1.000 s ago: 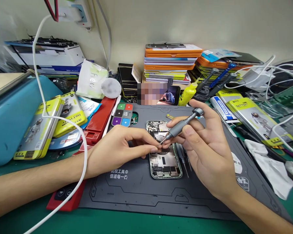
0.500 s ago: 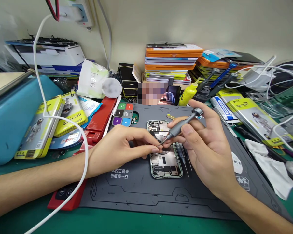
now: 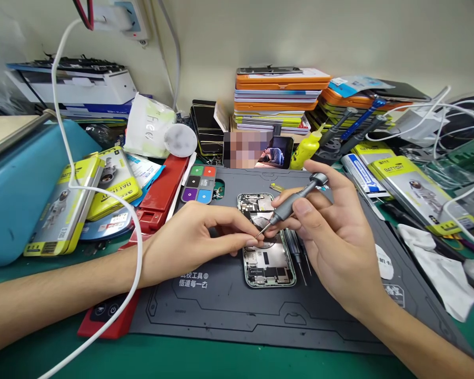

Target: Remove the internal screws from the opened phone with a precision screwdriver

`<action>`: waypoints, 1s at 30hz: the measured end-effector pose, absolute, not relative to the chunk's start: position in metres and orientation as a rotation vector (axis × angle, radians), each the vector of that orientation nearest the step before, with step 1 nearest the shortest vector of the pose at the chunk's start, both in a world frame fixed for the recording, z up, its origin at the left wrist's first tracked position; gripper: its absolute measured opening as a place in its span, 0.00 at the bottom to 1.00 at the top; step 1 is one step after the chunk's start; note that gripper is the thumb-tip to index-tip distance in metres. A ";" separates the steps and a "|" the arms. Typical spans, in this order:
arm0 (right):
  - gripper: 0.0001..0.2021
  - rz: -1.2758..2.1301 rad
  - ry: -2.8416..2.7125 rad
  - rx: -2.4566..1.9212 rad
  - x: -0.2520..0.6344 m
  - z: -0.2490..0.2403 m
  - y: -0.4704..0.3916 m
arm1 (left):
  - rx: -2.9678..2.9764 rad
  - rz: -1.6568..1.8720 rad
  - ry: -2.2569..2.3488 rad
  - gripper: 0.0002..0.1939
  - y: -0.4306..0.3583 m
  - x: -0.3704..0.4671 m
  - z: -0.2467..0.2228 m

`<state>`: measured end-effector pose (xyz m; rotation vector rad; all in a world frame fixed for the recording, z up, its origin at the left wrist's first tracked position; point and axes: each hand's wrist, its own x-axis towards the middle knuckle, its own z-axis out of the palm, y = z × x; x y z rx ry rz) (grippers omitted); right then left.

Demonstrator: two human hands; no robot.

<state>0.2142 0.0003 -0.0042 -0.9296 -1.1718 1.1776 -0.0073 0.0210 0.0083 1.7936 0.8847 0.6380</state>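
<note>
My right hand (image 3: 334, 242) holds a grey precision screwdriver (image 3: 287, 206) between thumb and fingers, its shaft slanting down to the left. Thumb and forefinger of my left hand (image 3: 205, 231) are pinched together right at the screwdriver's tip; whatever is between them is too small to make out. Below both hands lies an opened phone (image 3: 274, 255) with its inner parts exposed, partly covered by my fingers. More thin screwdrivers (image 3: 295, 250) lie along the phone's right side, close to my right hand.
A dark grey work mat (image 3: 221, 321) lies under the phone. Yellow battery boxes (image 3: 63, 210) and a red tool (image 3: 161, 195) stand left; another battery box (image 3: 422, 192) is right. A white cable (image 3: 139, 252) crosses over my left forearm. A yellow bottle (image 3: 305, 152) stands behind.
Both hands and the screwdriver keep almost the same pose. The whole view has shifted very slightly.
</note>
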 end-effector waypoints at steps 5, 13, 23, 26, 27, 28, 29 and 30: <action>0.22 1.189 -1.180 -0.919 0.215 -0.005 0.000 | 1.779 0.618 0.859 0.07 0.022 -0.008 0.007; 0.22 1.239 -1.155 -0.918 0.217 -0.006 -0.001 | 1.779 0.631 0.840 0.06 0.021 -0.008 0.007; 0.22 1.263 -1.139 -0.914 0.216 -0.004 -0.001 | 1.752 0.632 0.824 0.05 0.022 -0.007 0.007; 0.22 1.289 -1.137 -0.887 0.218 -0.004 0.001 | 1.755 0.616 0.821 0.06 0.021 -0.007 0.006; 0.21 1.291 -1.140 -0.874 0.219 -0.003 0.001 | 1.777 0.609 0.826 0.06 0.021 -0.007 0.006; 0.21 1.287 -1.148 -0.865 0.220 -0.003 0.002 | 1.804 0.600 0.836 0.06 0.021 -0.007 0.006; 0.21 1.277 -1.156 -0.861 0.220 -0.003 0.002 | 1.831 0.587 0.853 0.07 0.021 -0.007 0.006; 0.21 1.265 -1.165 -0.860 0.221 -0.003 0.002 | 1.852 0.571 0.877 0.08 0.021 -0.007 0.007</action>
